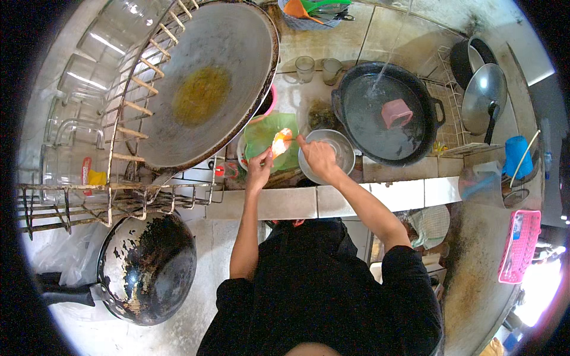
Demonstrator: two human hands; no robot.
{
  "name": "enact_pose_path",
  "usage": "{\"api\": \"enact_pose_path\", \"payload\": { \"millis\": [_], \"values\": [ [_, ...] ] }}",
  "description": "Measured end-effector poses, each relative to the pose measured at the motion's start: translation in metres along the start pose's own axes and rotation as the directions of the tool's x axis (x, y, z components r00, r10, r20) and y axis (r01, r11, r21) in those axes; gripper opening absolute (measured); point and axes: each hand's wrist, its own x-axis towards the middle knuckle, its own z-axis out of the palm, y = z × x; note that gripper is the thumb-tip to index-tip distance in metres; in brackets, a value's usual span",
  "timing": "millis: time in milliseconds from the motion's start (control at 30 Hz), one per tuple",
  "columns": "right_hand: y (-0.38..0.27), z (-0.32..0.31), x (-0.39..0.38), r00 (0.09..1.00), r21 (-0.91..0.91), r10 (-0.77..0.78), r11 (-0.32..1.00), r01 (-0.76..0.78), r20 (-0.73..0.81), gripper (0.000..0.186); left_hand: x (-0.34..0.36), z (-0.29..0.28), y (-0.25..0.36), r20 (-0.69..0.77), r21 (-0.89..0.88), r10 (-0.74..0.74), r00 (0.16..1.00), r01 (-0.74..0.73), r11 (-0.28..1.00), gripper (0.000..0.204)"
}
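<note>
- Orange along its edges and bleached white by glare, a small elongated piece [281, 143] is held up over a pale green, flat-looking plastic thing [257, 133], left of a round silver metal bowl [346, 139].
- From where I stand, the left hand [260, 170] has its fingers pinched narrow on the piece's near end.
- The right hand [319, 156] is over the bowl, fingers curled and forefinger reaching left toward the piece; whether it grips something thin, I can't tell.
- I'd judge the piece light, easily carried in a fingertip pinch. Glare hides its surface, so firm or soft is a guess; firm seems likelier, and a wet skin could make it slip.
- Best hold, to my mind: that near end, thumb against fingers, leaving the far length bare.
- Its long axis slants from near left to far right, nearer to far-and-near than to sideways; the free end points far and a little right, away from the person's body.
</note>
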Motion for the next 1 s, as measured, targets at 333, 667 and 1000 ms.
{"api": "enact_pose_path", "payload": {
  "millis": [333,667,1000],
  "values": [
    [-0.001,0.008,-0.001,0.996,0.236,0.085,0.968,-0.080,-0.010,0.039,-0.006,-0.001,0.017,0.005,0.043,-0.053,0.999,0.053,0.998,0.033],
    [0.005,0.012,0.004,0.977,0.419,0.119,0.889,-0.185,0.180,0.042,-0.009,0.010,-0.004,-0.027,-0.020,-0.064,0.998,0.063,0.998,0.034],
    [0.004,0.003,0.001,0.994,0.207,0.059,0.977,-0.039,-0.090,0.036,-0.010,0.009,0.016,-0.021,0.051,-0.082,0.996,0.083,0.995,0.039]
  ]
}}
